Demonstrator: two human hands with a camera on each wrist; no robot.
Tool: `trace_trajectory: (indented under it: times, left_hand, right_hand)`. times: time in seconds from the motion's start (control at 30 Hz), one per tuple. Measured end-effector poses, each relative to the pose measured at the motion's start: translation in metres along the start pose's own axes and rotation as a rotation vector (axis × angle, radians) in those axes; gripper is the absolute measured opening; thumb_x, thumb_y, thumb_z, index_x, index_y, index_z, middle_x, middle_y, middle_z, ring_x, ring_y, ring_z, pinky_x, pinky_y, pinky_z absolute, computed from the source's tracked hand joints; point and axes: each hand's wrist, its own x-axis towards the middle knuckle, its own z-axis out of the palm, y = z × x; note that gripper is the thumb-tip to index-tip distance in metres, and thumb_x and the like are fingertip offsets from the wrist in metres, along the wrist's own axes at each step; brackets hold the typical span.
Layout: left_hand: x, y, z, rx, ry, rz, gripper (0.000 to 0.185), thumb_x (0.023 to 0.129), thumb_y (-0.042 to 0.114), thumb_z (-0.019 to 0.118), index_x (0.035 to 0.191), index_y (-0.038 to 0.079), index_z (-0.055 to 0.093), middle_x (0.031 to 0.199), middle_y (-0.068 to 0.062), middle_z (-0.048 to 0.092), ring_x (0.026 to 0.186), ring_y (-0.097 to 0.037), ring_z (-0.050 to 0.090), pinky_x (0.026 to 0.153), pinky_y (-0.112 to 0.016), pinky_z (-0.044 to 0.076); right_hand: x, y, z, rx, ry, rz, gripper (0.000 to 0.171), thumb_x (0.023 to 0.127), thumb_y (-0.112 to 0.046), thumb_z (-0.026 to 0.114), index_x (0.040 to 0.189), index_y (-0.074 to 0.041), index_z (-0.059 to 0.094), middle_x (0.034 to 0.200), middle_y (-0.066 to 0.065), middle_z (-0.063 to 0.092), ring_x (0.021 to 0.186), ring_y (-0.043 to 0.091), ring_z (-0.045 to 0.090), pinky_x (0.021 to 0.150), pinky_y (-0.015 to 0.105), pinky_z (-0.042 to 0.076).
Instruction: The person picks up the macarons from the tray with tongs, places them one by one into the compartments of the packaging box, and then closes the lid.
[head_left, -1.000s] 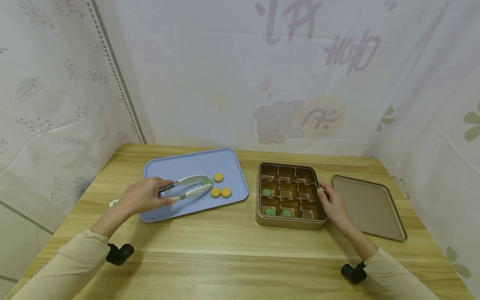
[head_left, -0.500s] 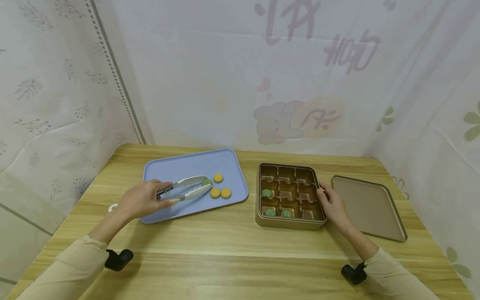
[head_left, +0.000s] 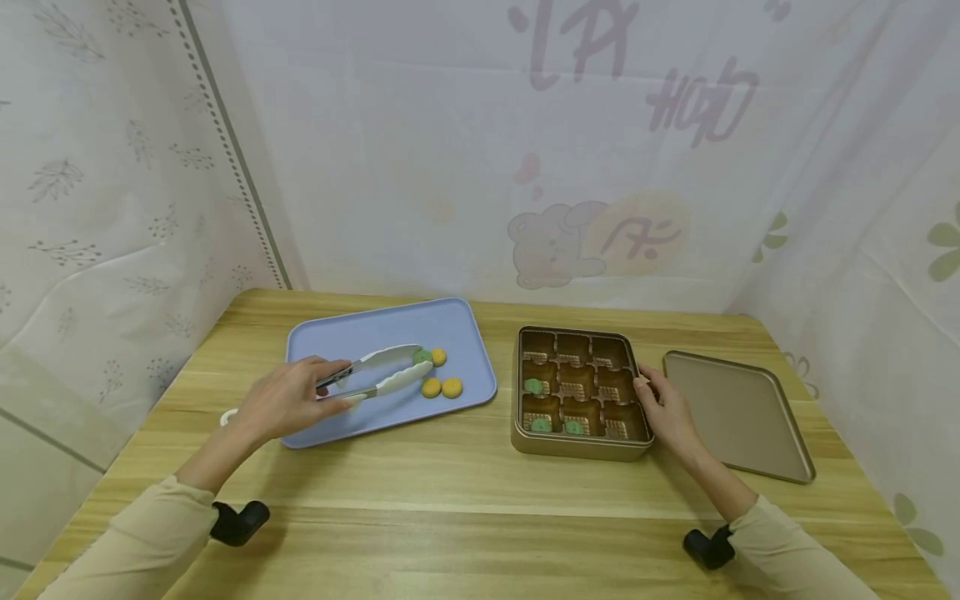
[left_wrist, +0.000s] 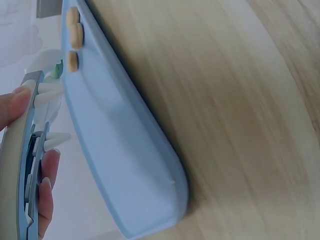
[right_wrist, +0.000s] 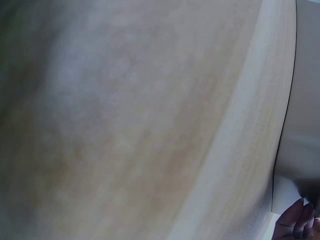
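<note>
My left hand [head_left: 288, 400] grips white-tipped metal tongs [head_left: 378, 371] over the blue tray [head_left: 337, 337]. The tong tips pinch a green cookie [head_left: 422, 356], lifted a little above the tray. Three yellow cookies [head_left: 442, 387] lie on the tray just right of the tips. In the left wrist view the tongs [left_wrist: 30, 155] and my fingertips [left_wrist: 47, 187] show beside the blue tray [left_wrist: 120, 150]. My right hand [head_left: 663, 408] rests against the right side of the gold compartment box [head_left: 579, 392], which holds three green cookies [head_left: 534, 386] in its left and front cells.
The box's gold lid [head_left: 738, 417] lies flat on the wooden table [head_left: 465, 517] to the right of my right hand. Patterned cloth walls close in the back and both sides. The right wrist view shows blurred wood and fingertips [right_wrist: 299, 222].
The tongs have risen slightly and shifted right with the green cookie pinched in their tips. The right hand has stayed on the box.
</note>
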Motion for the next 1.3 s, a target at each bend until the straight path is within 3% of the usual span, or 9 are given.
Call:
trace_trajectory:
  times: [0.37, 0.67, 0.93, 1.17, 1.3]
  left_hand:
    - [0.008, 0.025, -0.001, -0.023, 0.03, 0.073, 0.055, 0.083, 0.029, 0.077, 0.13, 0.005, 0.063, 0.101, -0.01, 0.069, 0.072, -0.009, 0.055, 0.055, -0.024, 0.04]
    - [0.024, 0.052, 0.009, -0.026, 0.04, 0.142, 0.054, 0.083, 0.029, 0.077, 0.13, 0.007, 0.063, 0.105, -0.009, 0.07, 0.072, -0.008, 0.055, 0.056, -0.023, 0.04]
    - [0.042, 0.079, 0.02, -0.043, 0.049, 0.225, 0.052, 0.082, 0.031, 0.077, 0.128, 0.012, 0.065, 0.109, -0.009, 0.071, 0.074, -0.013, 0.057, 0.06, -0.027, 0.042]
    - [0.056, 0.104, 0.03, -0.053, 0.042, 0.292, 0.053, 0.08, 0.031, 0.078, 0.128, 0.013, 0.066, 0.111, -0.007, 0.071, 0.077, -0.015, 0.06, 0.062, -0.028, 0.044]
    - [0.063, 0.115, 0.036, -0.055, 0.026, 0.298, 0.054, 0.079, 0.033, 0.078, 0.128, 0.014, 0.066, 0.109, -0.005, 0.071, 0.078, -0.015, 0.06, 0.063, -0.029, 0.045]
  right_hand:
    - [0.0, -0.001, 0.0, 0.001, 0.009, -0.003, 0.046, 0.105, -0.019, 0.042, 0.142, 0.01, 0.043, 0.108, 0.028, 0.064, 0.093, 0.023, 0.06, 0.074, 0.023, 0.048]
    - [-0.002, -0.001, 0.0, 0.02, 0.023, -0.033, 0.044, 0.105, -0.016, 0.044, 0.14, 0.011, 0.045, 0.106, 0.028, 0.065, 0.087, 0.013, 0.06, 0.071, 0.02, 0.047]
    - [-0.003, -0.001, -0.001, 0.022, -0.007, -0.013, 0.047, 0.106, -0.02, 0.04, 0.143, 0.009, 0.041, 0.115, 0.029, 0.062, 0.101, 0.036, 0.061, 0.075, 0.022, 0.048]
    - [0.0, 0.001, 0.001, -0.007, 0.015, -0.009, 0.045, 0.105, -0.018, 0.043, 0.141, 0.009, 0.044, 0.108, 0.027, 0.065, 0.091, 0.021, 0.061, 0.074, 0.024, 0.048]
    - [0.001, 0.001, 0.001, -0.008, 0.014, -0.006, 0.046, 0.105, -0.019, 0.042, 0.141, 0.009, 0.044, 0.108, 0.027, 0.064, 0.09, 0.015, 0.059, 0.074, 0.023, 0.048]
